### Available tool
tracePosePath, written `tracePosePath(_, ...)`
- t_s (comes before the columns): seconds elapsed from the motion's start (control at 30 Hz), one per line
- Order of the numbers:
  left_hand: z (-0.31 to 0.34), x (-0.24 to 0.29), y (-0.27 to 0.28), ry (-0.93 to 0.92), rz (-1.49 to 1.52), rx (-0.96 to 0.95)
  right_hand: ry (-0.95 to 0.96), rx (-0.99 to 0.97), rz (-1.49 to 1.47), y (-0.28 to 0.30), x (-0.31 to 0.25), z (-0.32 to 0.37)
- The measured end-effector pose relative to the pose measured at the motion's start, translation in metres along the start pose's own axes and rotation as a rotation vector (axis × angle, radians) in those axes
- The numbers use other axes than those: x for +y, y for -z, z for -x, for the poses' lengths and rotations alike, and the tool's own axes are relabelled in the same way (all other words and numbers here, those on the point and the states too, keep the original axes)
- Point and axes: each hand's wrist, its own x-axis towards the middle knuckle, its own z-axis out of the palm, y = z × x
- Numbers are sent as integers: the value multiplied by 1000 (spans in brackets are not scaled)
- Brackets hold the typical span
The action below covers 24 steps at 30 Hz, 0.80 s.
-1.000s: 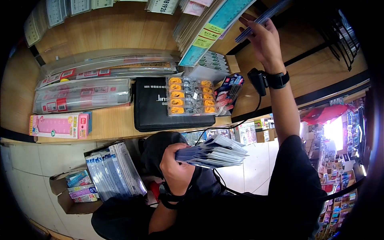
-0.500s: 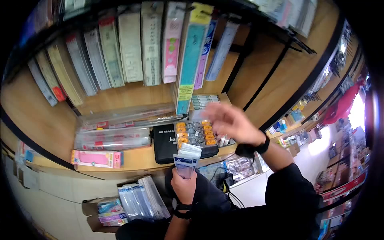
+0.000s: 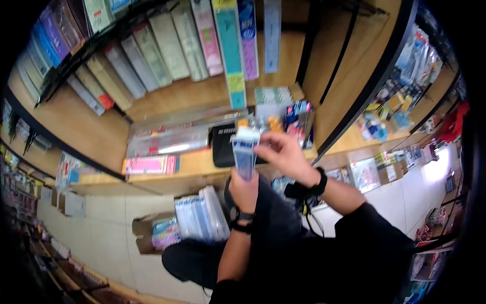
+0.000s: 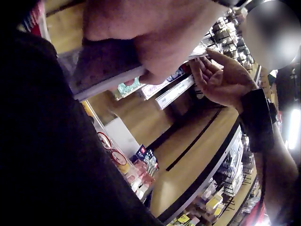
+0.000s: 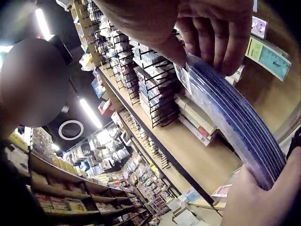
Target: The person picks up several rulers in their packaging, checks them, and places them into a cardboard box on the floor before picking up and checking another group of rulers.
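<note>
Blue-and-white flat packets (image 3: 245,159), head view: stacked, held before the wooden shelf (image 3: 195,164), lower end gripped in my left hand (image 3: 244,191). My right hand (image 3: 289,158) is at the upper end. Black case (image 3: 221,148) behind the stack; pink package (image 3: 150,165) left along the shelf edge.

Left wrist view: my left hand wraps the dark stack; right palm shows beyond.

Right wrist view: stack bowed, edges layered, my right thumb at its upper end. Whether it pinches, I cannot tell.
</note>
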Motion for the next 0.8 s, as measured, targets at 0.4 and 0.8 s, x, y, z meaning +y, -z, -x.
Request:
tracePosePath(0.4,4,-5,-3,-73,-25,48,129,40,197,-5,-2,-5)
tracePosePath(0.8,4,1,-5,-77,-45,88,265,261,-115,-25,18,2)
